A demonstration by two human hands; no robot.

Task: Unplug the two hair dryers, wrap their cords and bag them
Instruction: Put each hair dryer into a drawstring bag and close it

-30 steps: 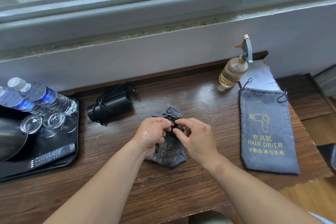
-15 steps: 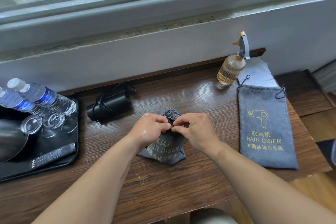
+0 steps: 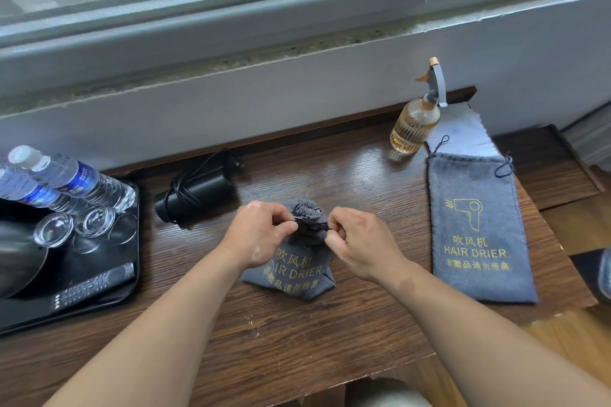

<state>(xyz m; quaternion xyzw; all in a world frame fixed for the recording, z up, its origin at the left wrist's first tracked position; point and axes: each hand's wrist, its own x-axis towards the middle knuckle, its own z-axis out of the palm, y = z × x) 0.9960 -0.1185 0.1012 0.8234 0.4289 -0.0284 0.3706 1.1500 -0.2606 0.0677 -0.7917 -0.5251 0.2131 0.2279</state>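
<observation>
A: Filled pouch?
B: Grey felt pouch (image 3: 291, 271), lumpy, mid-counter (image 3: 297, 334), neck gathered. Left grip (image 3: 261, 235) and right grip (image 3: 360, 244) pinch its dark drawstring (image 3: 314, 226).
A: Other dryer?
B: Black dryer (image 3: 198, 192), cord-wound, rear left. Flat pouch (image 3: 476, 228) lies right.

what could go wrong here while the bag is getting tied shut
1. The left hand and right hand pinch the thin drawstring at the filled bag's neck; a hard pull might snap it or leave the knot loose.
2. The wrapped hair dryer lies unbagged; its cord could loosen when lifted.
3. Reaching for the flat bag might knock the spray bottle near it.
</observation>
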